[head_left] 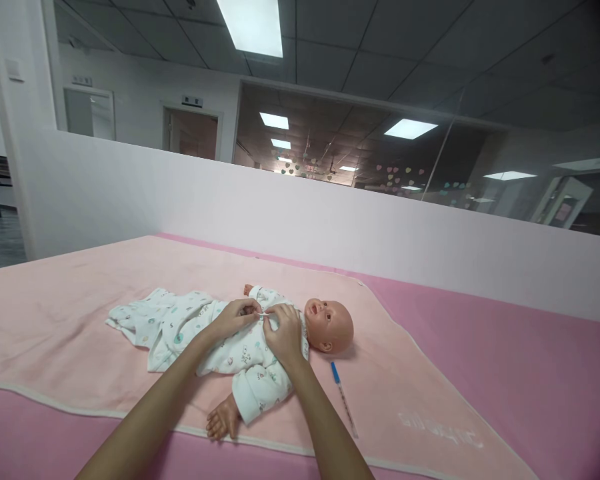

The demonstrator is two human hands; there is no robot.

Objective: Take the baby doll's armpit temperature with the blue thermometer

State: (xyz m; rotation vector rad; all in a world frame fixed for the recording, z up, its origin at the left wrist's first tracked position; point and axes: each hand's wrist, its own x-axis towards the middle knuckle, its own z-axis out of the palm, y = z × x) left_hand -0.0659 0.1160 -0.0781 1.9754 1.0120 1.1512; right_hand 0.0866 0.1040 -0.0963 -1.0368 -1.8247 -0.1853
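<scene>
A baby doll (330,325) lies on its back on a light pink blanket (80,300), head to the right, dressed in a white patterned romper (190,327). My left hand (236,316) and my right hand (283,332) meet over the doll's chest. Both pinch the romper's front near the collar, fingers closed on the fabric. One doll arm stretches toward me with its bare hand (222,421) at the blanket's edge.
A thin thermometer-like stick with a blue tip (344,399) lies on the blanket just right of my right forearm. The blanket rests on a darker pink surface (505,360). A white partition wall (330,227) runs behind it.
</scene>
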